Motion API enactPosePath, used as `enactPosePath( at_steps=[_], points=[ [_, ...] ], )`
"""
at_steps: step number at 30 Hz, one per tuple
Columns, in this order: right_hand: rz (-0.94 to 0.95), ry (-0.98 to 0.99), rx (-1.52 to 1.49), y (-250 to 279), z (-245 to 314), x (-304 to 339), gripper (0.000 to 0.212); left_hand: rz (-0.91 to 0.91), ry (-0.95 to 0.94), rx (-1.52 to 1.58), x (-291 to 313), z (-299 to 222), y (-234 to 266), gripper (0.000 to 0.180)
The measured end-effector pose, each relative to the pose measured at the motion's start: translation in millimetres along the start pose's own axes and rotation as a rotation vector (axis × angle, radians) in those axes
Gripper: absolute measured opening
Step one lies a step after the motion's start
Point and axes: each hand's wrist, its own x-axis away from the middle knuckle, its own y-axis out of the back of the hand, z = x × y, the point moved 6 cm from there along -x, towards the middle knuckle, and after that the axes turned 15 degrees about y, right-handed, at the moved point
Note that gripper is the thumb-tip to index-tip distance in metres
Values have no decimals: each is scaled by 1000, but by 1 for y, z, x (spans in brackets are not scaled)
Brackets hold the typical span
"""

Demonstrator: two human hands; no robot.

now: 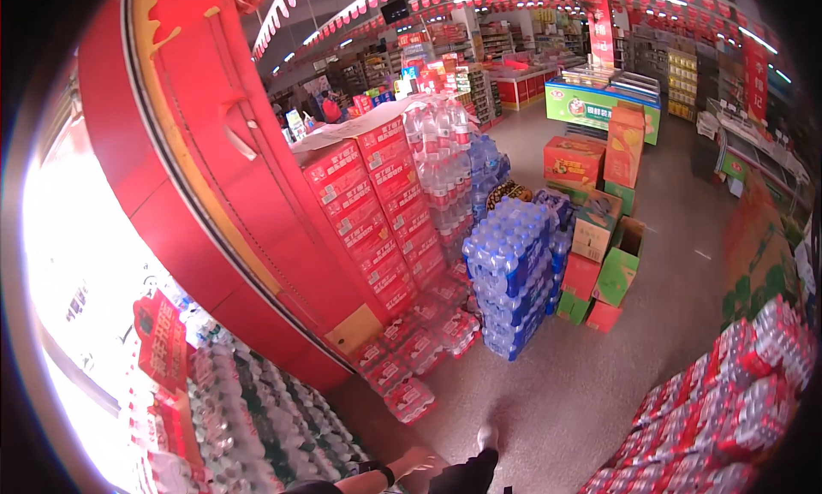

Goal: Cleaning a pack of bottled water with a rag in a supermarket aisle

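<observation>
My left hand (415, 461) hangs low at the bottom edge, beside my dark trouser leg (467, 478). Its fingers stretch out loosely and nothing shows in them. A black band (387, 474) circles that wrist. Left of the arm are stacked packs of clear bottles (257, 400). Ahead of the hand, low on the floor, lie shrink-wrapped packs of red-labelled bottles (409, 398). My right hand is out of view.
A blue-wrapped water stack (514, 280) stands ahead, beside open cartons (618, 267). Red boxes (377, 229) rise next to a red pillar (193, 151). Red drink packs (711, 408) fill the right. Grey floor (565, 391) runs between, toward a green chest freezer (591, 107).
</observation>
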Motion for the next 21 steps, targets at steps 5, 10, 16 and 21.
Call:
enactPosePath(
  at_steps=[5,10,16,21],
  points=[
    [-89,-120,48,42,25,-95,56,-201,2,-114,-82,-152,-9,53],
    [-116,-301,109,81,44,-143,55,-67,-374,327,-137,-371,11,37],
    [-337,-82,562,215,122,-290,53,-565,-742,242,-50,-677,-98,57],
    [-217,550,655,190,397,-495,36,-774,-806,246,-88,-702,-19,43]
  ],
)
